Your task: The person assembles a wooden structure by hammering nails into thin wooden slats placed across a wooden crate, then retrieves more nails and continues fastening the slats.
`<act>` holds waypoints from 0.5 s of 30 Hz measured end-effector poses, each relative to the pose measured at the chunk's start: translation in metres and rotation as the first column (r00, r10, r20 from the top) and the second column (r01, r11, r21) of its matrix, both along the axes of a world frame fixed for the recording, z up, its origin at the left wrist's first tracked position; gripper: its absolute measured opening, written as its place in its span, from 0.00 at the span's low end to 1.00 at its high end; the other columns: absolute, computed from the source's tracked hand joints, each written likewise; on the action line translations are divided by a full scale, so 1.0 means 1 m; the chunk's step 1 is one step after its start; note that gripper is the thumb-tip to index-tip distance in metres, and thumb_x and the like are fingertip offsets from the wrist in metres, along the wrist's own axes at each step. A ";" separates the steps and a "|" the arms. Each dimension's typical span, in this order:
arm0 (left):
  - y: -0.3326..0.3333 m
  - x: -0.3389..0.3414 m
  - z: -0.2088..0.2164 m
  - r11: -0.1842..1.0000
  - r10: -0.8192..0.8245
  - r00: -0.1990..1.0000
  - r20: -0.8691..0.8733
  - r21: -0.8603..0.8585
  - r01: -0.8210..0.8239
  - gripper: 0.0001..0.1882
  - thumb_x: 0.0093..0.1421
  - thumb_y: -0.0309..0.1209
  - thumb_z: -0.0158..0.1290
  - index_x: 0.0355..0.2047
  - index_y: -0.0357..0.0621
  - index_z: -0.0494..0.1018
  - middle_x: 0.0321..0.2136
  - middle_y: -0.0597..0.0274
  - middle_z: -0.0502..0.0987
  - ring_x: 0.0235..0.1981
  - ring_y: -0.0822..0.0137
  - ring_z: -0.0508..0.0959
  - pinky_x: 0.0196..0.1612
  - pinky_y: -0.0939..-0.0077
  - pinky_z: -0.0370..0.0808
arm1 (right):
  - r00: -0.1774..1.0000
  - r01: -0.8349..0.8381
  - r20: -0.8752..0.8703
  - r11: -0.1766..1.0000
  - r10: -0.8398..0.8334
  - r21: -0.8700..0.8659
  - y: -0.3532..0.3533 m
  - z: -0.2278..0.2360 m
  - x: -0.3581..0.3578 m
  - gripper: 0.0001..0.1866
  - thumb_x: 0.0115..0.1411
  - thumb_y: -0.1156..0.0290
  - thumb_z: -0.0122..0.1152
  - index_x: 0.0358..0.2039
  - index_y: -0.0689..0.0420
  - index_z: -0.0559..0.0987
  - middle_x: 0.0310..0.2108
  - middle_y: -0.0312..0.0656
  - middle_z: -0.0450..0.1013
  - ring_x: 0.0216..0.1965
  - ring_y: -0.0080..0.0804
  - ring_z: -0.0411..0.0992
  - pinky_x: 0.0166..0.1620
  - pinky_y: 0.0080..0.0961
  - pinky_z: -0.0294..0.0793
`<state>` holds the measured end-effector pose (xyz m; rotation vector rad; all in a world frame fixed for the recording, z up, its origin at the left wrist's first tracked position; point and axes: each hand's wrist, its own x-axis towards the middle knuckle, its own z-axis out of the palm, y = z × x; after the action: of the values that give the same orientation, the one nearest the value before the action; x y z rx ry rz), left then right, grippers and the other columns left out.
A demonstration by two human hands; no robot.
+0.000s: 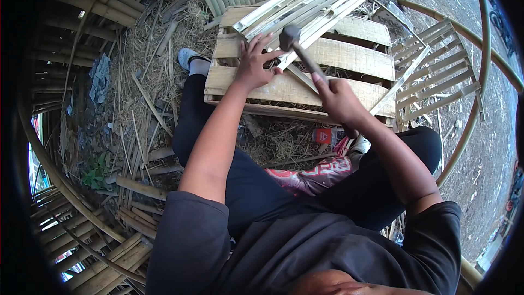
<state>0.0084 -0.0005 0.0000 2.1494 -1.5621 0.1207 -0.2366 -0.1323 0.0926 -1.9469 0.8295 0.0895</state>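
My right hand [339, 98] is closed around the wooden handle of a hammer [309, 61]. Its dark head hangs just right of my left hand, over the near ends of several pale split-bamboo strips [308, 13]. My left hand [255, 64] rests by those ends with fingers spread. Thumb and forefinger curve toward each other but look apart, and I cannot make out anything between them. The strips lie side by side, slanting away to the far right across a low slatted wooden bench [267, 84]. A thin strip beneath the hammer runs along the bench top.
A slatted bamboo frame [436, 68] lies right of the bench, with a loose strip [401, 79] leaning between them. Curved bamboo poles [472, 125] arch at the right. Shavings and offcuts [147, 76] litter the ground left. A red-labelled packet [323, 135] sits below the bench's near edge.
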 end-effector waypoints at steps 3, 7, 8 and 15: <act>-0.003 0.000 -0.004 1.000 -0.022 1.000 0.008 -0.001 0.022 0.28 0.47 0.46 0.70 0.51 0.80 0.81 0.68 0.66 0.63 0.73 0.56 0.54 0.71 0.33 0.43 | 0.998 -0.023 -0.054 0.992 0.017 -0.120 -0.002 -0.013 0.000 0.40 0.71 0.40 0.47 0.25 0.70 0.78 0.18 0.50 0.71 0.21 0.39 0.74 0.29 0.39 0.73; -0.002 -0.003 0.001 1.000 0.011 0.999 0.043 -0.027 -0.009 0.27 0.48 0.51 0.69 0.51 0.75 0.81 0.67 0.66 0.65 0.72 0.54 0.55 0.71 0.36 0.48 | 0.992 0.068 0.100 0.993 -0.077 0.092 -0.006 0.017 0.003 0.39 0.71 0.41 0.47 0.28 0.71 0.79 0.17 0.48 0.71 0.21 0.37 0.75 0.29 0.38 0.74; -0.001 -0.002 0.001 0.999 -0.002 1.000 -0.021 -0.044 0.001 0.27 0.46 0.47 0.71 0.50 0.75 0.82 0.67 0.66 0.65 0.72 0.55 0.54 0.72 0.36 0.44 | 0.985 0.054 0.162 0.996 -0.065 0.071 -0.006 0.019 0.003 0.38 0.71 0.41 0.47 0.29 0.71 0.79 0.17 0.47 0.71 0.21 0.36 0.75 0.29 0.38 0.75; -0.002 0.003 -0.008 0.997 -0.027 0.999 -0.034 -0.070 0.024 0.28 0.46 0.48 0.71 0.51 0.76 0.81 0.67 0.65 0.65 0.72 0.55 0.55 0.73 0.39 0.43 | 1.000 -0.025 -0.019 0.994 0.023 -0.107 0.000 0.007 0.005 0.39 0.71 0.42 0.47 0.25 0.71 0.79 0.19 0.54 0.74 0.24 0.45 0.77 0.34 0.44 0.74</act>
<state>0.0114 -0.0029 -0.0076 2.0669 -1.5428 0.1268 -0.2321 -0.1327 0.0996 -2.0601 0.8377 0.0771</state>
